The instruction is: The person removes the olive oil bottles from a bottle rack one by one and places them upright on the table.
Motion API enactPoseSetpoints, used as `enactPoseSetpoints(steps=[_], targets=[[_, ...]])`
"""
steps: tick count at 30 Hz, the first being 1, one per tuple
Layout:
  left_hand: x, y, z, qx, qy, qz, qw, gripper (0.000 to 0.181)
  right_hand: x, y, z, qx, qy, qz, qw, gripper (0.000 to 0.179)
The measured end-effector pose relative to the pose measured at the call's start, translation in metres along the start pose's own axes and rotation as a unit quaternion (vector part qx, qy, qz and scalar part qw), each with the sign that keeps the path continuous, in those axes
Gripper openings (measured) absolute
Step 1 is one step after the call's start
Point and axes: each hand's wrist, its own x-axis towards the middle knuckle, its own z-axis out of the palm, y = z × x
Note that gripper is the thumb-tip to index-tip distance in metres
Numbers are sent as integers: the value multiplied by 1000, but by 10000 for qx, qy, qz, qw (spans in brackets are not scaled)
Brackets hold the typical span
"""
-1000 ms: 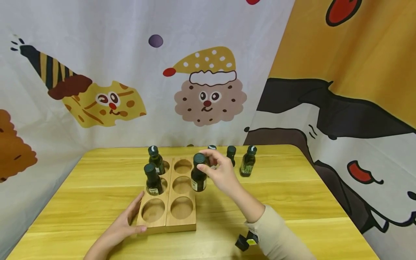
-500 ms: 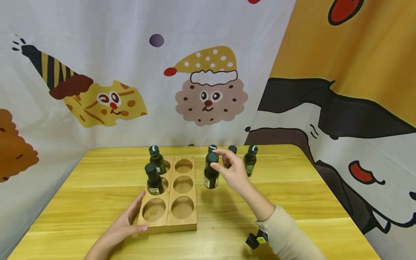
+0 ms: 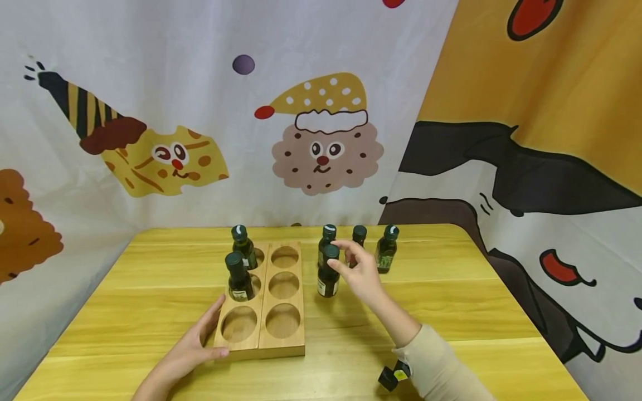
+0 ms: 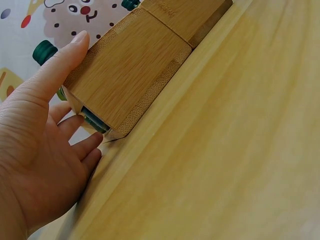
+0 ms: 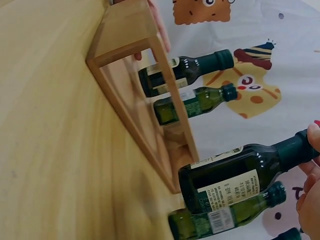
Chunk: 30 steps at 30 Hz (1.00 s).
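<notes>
In the head view, my left hand holds the near left corner of a wooden bottle rack with round holes, thumb in front, fingers along the side. Two small dark-green bottles stand in its left row: one in the middle hole, another in the far hole. My right hand pinches the cap of a dark labelled bottle, upright, right of the rack. The right wrist view shows this bottle and its cream label; whether its base touches the table cannot be told.
Behind the pinched bottle stand further bottles: one partly hidden, one behind my fingers, and a green-labelled one on the right. A black device is on my right wrist. The yellow wooden table meets a printed curtain.
My right hand has carried the bottle rightward, away from the rack's right row, then lowered it slightly. The left hand has stayed on the rack.
</notes>
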Motion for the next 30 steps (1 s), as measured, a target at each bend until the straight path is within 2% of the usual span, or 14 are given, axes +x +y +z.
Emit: enactPoseSetpoints(steps=[11, 24, 30], targets=[[0, -1, 0, -23, 0, 77, 10000, 99, -8, 17, 5, 13, 59, 305, 9995, 31], [-1, 2, 2, 75, 26, -270, 9996, 100, -12, 29, 7, 80, 38, 554, 9984, 33], [0, -1, 1, 6, 17, -217, 9998, 99, -12, 29, 8, 36, 92, 659, 9978, 33]])
